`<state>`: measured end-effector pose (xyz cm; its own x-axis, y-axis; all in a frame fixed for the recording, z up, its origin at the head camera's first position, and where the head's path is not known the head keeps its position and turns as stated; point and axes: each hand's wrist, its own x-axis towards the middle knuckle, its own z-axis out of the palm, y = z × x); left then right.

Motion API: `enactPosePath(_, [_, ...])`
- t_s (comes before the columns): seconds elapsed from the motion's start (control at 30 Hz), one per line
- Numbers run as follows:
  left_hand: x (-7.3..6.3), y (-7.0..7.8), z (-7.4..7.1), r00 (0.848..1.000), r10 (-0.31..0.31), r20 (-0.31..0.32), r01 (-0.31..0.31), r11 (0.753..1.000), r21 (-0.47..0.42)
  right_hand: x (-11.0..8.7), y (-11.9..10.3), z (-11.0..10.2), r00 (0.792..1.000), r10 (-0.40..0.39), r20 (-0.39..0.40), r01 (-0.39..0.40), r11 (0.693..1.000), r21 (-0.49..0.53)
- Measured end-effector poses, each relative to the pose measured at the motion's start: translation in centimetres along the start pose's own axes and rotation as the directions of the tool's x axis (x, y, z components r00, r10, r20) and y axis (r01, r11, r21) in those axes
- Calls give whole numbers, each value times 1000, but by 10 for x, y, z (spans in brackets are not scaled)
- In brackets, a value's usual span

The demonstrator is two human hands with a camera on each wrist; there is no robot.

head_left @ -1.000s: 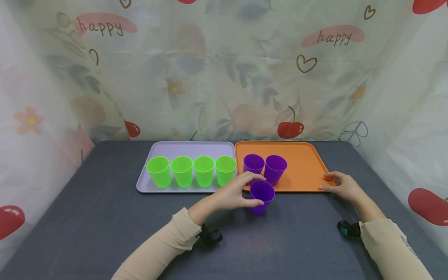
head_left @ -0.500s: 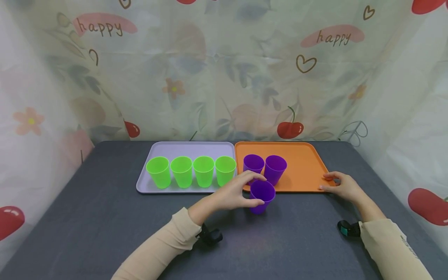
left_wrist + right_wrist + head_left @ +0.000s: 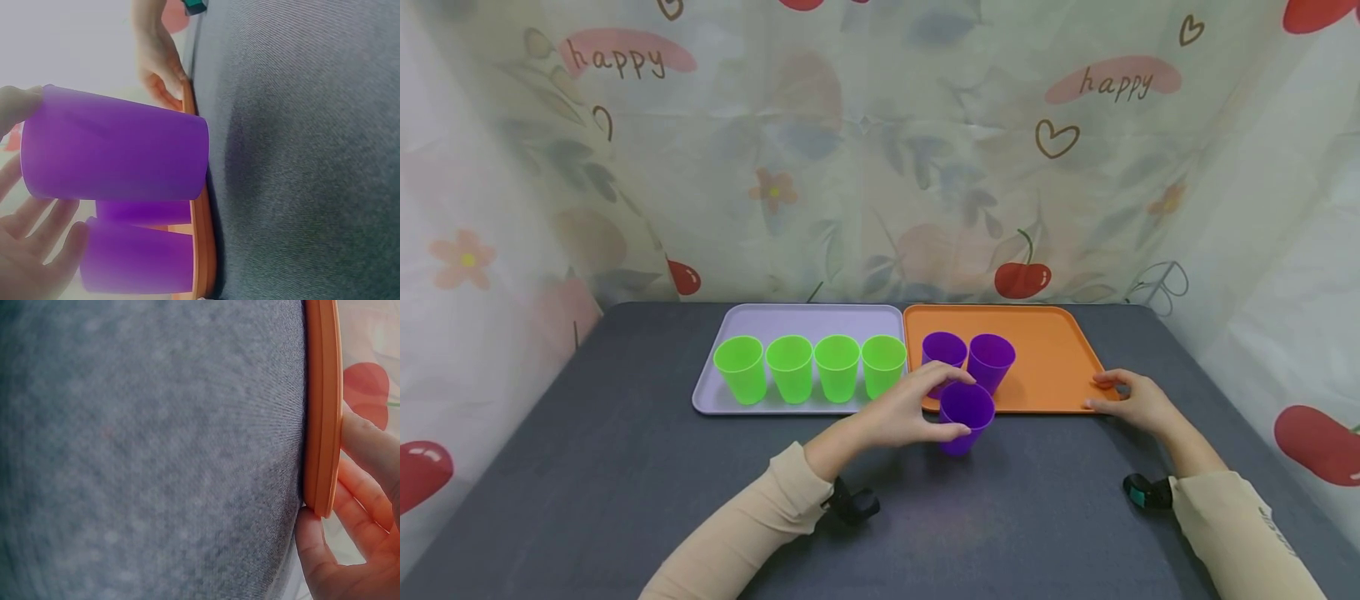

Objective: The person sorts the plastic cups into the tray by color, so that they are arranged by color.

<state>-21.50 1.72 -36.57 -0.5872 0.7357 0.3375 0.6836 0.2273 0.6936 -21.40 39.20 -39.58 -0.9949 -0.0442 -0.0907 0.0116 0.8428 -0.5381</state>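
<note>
My left hand [image 3: 906,408] holds a purple cup [image 3: 967,412] near its rim, thumb on the near side and fingers on the far side. The cup is upright, in front of the orange tray [image 3: 1048,362], with its base just off the table in the left wrist view. Two more purple cups [image 3: 992,362] stand in the tray's left part; one is partly hidden behind my left hand. At the tray's front right corner, my right hand [image 3: 1138,402] pinches the rim, with the thumb [image 3: 312,540] on the near edge and the fingers along the side.
A lilac tray [image 3: 812,317] adjoins the orange one on the left, with several lime green cups [image 3: 790,367] in a row along its front. Dark grey cloth [image 3: 985,533] covers the table. A patterned curtain [image 3: 865,167] hangs behind.
The purple cup in my left hand has moved slightly to the right and up, towards the orange tray. My right hand has stayed at the tray corner.
</note>
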Motion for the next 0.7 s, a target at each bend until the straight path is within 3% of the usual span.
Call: enactPosePath(0.7, [9, 10, -1, 999, 31, -18, -31, 1000, -2, 2, 2, 1, 1000, -2, -6, 2, 1000, -10])
